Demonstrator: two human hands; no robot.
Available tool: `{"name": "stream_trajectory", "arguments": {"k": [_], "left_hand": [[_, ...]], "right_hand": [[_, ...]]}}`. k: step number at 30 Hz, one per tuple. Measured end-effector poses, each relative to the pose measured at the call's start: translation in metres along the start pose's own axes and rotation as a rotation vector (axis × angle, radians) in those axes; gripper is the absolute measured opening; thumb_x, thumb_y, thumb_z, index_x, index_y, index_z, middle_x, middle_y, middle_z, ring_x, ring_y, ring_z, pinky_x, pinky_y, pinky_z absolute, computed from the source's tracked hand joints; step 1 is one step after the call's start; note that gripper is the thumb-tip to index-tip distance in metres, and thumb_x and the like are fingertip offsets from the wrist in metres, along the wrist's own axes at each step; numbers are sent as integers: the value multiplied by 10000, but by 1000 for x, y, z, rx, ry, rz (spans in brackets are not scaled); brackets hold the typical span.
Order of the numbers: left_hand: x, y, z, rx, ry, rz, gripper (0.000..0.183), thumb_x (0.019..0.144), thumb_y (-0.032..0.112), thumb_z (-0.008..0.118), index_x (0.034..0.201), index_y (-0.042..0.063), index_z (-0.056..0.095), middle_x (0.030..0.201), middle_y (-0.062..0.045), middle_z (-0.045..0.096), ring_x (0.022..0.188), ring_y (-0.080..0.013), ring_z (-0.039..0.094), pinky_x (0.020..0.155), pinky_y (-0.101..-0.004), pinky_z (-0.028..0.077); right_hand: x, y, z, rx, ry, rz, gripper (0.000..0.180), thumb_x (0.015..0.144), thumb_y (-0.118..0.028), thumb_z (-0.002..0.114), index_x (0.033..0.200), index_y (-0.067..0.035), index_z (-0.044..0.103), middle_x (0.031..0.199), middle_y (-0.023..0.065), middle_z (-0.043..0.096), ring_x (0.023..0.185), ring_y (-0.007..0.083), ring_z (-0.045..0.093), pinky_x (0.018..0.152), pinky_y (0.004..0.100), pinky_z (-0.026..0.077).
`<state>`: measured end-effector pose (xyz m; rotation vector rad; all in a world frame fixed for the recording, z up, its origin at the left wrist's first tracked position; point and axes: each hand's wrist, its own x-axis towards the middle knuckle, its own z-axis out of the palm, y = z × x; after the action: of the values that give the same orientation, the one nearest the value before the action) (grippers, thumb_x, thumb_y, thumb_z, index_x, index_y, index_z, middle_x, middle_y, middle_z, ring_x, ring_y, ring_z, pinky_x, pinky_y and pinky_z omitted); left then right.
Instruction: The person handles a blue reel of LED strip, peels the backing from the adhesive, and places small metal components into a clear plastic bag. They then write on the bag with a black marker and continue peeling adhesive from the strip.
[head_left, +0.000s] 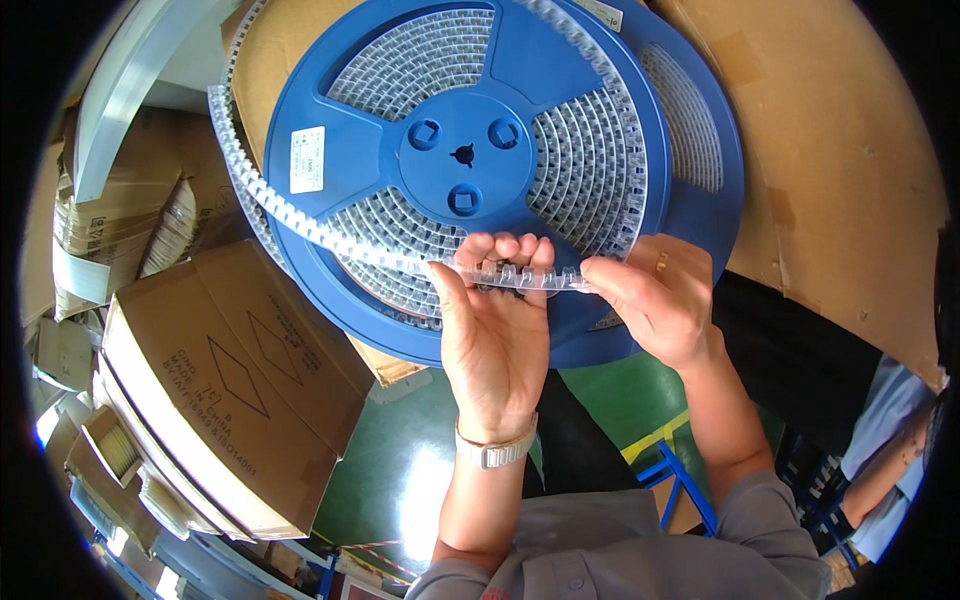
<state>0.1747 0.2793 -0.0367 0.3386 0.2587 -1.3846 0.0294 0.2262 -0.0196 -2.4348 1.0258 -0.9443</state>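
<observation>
A clear plastic carrier tape (300, 222) with moulded pockets curves in from the left and crosses my two hands. Palm up, my left hand (499, 330) holds it between the thumb and the curled fingers. My right hand (660, 296) pinches the tape near its end between thumb and forefinger. Small dark parts show beneath the tape by my left fingers, too hidden to name. Behind my hands lies a large blue plastic reel (450, 157), wound with more pocketed tape and bearing a white label (307, 160). A second blue reel (709, 150) lies partly under it.
Cardboard (832, 172) spreads to the right of the reels. A printed cardboard carton (240, 375) stands at lower left, with more cartons (135, 202) beyond it. Below are a green floor (375, 450) and a blue metal frame (679, 487). Another person's arm (885, 480) shows at the right rim.
</observation>
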Motion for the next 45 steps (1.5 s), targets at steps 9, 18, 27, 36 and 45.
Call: {"name": "stream_trajectory", "arguments": {"k": [9,18,27,36,45], "left_hand": [[-5,10,1,-34,-46,-85,653,968,529,326,1344,7,436,1381,-167,443,1305,-304,385,1136,-432,245],[-19,9,-7,-288,0,-165,594,1004,423,287,1433,11,286,1500,-163,266,1410,-293,205,1179,-435,141],[-19,10,-12,-313,-85,-191,649,997,476,238,1462,25,211,1534,-148,178,1432,-278,130,1176,-423,117],[-18,9,-20,-246,-120,-222,686,989,513,215,1466,20,196,1541,-165,147,1438,-287,99,1161,-418,152],[-16,11,-23,-154,-139,-246,705,986,522,226,1461,2,197,1536,-180,157,1432,-281,137,1144,-388,203]], "right_hand": [[6,-7,-1,385,51,477,165,797,11,699,939,-12,618,595,29,549,501,53,475,467,209,367],[0,-4,-6,349,-37,546,374,789,-13,712,1139,-27,583,669,12,555,596,54,499,551,200,394],[-5,-40,3,-19,-24,112,350,591,-86,797,930,-98,714,1009,59,609,894,233,534,775,346,413],[-2,-33,20,39,-92,110,234,674,-111,749,896,-113,676,911,-20,615,803,178,555,714,323,378],[2,-29,25,93,-40,156,166,723,-56,704,877,-69,643,869,6,601,756,182,556,682,324,409]]}}
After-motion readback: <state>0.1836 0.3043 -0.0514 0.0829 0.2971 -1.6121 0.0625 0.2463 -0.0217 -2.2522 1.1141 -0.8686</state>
